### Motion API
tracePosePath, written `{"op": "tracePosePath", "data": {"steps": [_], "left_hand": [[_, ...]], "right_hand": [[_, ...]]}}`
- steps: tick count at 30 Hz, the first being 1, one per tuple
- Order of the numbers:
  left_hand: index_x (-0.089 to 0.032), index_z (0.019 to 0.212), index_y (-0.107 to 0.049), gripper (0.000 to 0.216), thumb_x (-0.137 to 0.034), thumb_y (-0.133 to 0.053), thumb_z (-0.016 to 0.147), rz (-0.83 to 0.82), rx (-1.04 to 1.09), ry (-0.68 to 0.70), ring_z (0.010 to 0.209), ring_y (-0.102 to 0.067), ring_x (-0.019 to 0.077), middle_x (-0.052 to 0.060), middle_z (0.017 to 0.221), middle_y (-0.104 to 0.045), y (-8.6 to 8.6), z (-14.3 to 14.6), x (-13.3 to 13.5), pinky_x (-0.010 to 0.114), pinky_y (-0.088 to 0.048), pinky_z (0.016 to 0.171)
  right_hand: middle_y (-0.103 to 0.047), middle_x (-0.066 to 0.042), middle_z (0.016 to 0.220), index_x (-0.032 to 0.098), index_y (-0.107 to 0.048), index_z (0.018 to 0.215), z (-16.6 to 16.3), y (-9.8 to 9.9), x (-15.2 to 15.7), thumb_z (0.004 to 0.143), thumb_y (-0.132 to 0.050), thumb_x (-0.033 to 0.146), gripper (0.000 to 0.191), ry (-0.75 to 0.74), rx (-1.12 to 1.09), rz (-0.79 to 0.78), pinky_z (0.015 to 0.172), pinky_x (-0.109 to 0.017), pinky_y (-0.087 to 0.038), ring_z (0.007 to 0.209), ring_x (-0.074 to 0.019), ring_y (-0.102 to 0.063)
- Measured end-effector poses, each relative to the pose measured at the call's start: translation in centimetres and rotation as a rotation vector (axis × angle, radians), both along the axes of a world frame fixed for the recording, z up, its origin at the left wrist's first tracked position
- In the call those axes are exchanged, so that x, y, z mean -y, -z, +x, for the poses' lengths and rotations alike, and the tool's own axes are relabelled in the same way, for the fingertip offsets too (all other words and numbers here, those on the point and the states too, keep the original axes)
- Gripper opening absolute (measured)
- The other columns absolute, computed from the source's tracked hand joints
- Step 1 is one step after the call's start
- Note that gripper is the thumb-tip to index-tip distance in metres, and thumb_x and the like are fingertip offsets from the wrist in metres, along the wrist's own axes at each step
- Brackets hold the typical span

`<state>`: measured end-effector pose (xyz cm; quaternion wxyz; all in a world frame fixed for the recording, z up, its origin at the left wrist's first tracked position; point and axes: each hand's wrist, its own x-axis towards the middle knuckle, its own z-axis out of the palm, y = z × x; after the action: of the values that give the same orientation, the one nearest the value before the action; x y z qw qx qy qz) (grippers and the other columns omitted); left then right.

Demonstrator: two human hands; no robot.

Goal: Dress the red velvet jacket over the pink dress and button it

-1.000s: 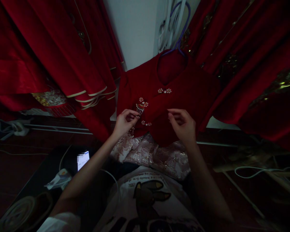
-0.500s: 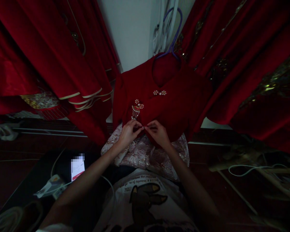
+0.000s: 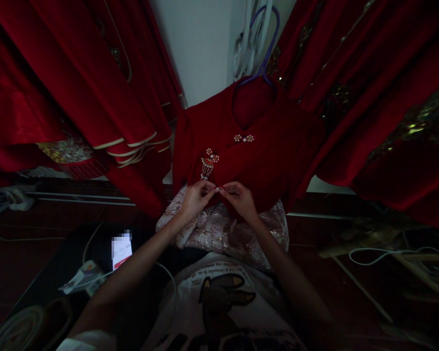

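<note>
Right hand point(image 3: 240, 197) moved in near garment point(image 3: 267, 158) hem.

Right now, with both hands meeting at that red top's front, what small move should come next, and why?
Perhaps hold the left hand steady and ease the right hand slightly back: their fingertips mostly hide the small beaded piece on the red top, so I can't tell whether it's fastened.

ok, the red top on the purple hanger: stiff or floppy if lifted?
Likely floppy: the red top creases softly and lies over the pale patterned cloth. The shoulders may hold some shape, since the purple hanger shows inside the neckline. The beaded tassel would probably swing, given its thin strands.
</note>
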<state>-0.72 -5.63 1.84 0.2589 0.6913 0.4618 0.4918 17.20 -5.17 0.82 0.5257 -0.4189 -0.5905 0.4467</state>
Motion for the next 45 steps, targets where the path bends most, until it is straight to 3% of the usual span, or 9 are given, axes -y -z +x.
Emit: {"op": "tracePosePath", "data": {"steps": [11,15,19,22,26,30,34,41,45], "left_hand": [[-0.017,0.084,-0.068,0.022,-0.038,-0.074,0.079,-0.133,0.131,-0.005,0.070,-0.068,0.0127,0.002,0.080,-0.072,0.0,0.4,0.2,0.023,-0.055,0.067],[-0.016,0.077,-0.068,0.025,-0.037,-0.080,0.070,-0.177,0.214,0.029,0.067,-0.066,0.0117,0.002,0.075,-0.071,-1.8,0.1,-0.4,0.022,-0.053,0.065],[-0.015,0.085,-0.072,0.026,-0.038,-0.075,0.075,-0.236,0.568,0.003,0.076,-0.068,0.0121,0.004,0.085,-0.074,-4.6,0.5,-2.4,0.025,-0.055,0.076],[-0.014,0.091,-0.073,0.024,-0.034,-0.073,0.077,-0.344,0.772,0.036,0.082,-0.069,0.0135,0.006,0.091,-0.075,-5.8,1.9,-3.7,0.029,-0.055,0.084],[-0.014,0.091,-0.074,0.020,-0.030,-0.070,0.081,-0.387,0.871,0.017,0.093,-0.070,0.0164,0.009,0.104,-0.074,-6.2,3.5,-4.4,0.033,-0.053,0.092],[-0.013,0.087,-0.074,0.018,-0.029,-0.067,0.082,-0.383,0.955,0.033,0.096,-0.070,0.0176,0.011,0.106,-0.074,-5.9,3.4,-4.3,0.035,-0.051,0.095],[-0.013,0.085,-0.074,0.015,-0.025,-0.066,0.081,-0.375,0.912,0.030,0.087,-0.071,0.0144,0.010,0.103,-0.075,-5.5,2.8,-4.6,0.030,-0.054,0.087],[-0.014,0.088,-0.074,0.017,-0.028,-0.069,0.079,-0.265,0.710,-0.159,0.087,-0.070,0.0138,0.006,0.099,-0.076,-5.2,3.4,-5.2,0.021,-0.054,0.073],[-0.015,0.082,-0.073,0.033,-0.047,-0.065,0.082,-0.362,0.583,-0.059,0.069,-0.066,0.0121,0.005,0.085,-0.075,-5.7,3.7,-4.7,0.021,-0.051,0.059]], "right_hand": [[-0.072,-0.006,0.088,0.019,-0.064,0.089,-0.2,0.1,0.0,0.074,-0.074,0.041,0.029,0.013,0.015,0.000,0.075,-0.031,-0.056,0.079,-0.0172,-0.068],[-0.073,-0.006,0.086,0.018,-0.067,0.086,1.3,-1.8,-0.1,0.067,-0.079,0.039,0.030,-0.083,0.043,-0.067,0.081,-0.034,-0.056,0.079,-0.0179,-0.069],[-0.075,-0.005,0.089,0.019,-0.071,0.089,4.5,-4.8,0.3,0.067,-0.081,0.038,0.031,-0.338,0.151,-0.169,0.085,-0.036,-0.054,0.083,-0.0181,-0.070],[-0.076,-0.004,0.088,0.019,-0.071,0.092,6.1,-6.3,0.7,0.068,-0.081,0.037,0.032,-0.358,0.159,-0.194,0.085,-0.034,-0.054,0.083,-0.0170,-0.071],[-0.076,-0.004,0.088,0.019,-0.070,0.092,6.4,-6.6,0.8,0.067,-0.081,0.039,0.034,-0.339,0.148,-0.212,0.082,-0.035,-0.055,0.081,-0.0169,-0.071],[-0.075,-0.005,0.090,0.019,-0.070,0.093,6.1,-6.0,0.7,0.067,-0.081,0.039,0.035,-0.347,0.142,-0.222,0.083,-0.036,-0.055,0.082,-0.0172,-0.071],[-0.075,-0.004,0.087,0.019,-0.071,0.091,5.6,-5.6,0.7,0.068,-0.081,0.038,0.032,-0.367,0.128,-0.214,0.080,-0.033,-0.055,0.080,-0.0167,-0.070],[-0.076,-0.004,0.085,0.019,-0.071,0.087,4.1,-5.6,1.0,0.064,-0.082,0.038,0.032,-0.373,0.104,-0.222,0.078,-0.034,-0.054,0.077,-0.0175,-0.070],[-0.075,-0.004,0.087,0.019,-0.071,0.087,4.8,-6.0,1.2,0.067,-0.081,0.037,0.029,-0.388,0.157,-0.192,0.080,-0.033,-0.053,0.080,-0.0172,-0.070]]}}
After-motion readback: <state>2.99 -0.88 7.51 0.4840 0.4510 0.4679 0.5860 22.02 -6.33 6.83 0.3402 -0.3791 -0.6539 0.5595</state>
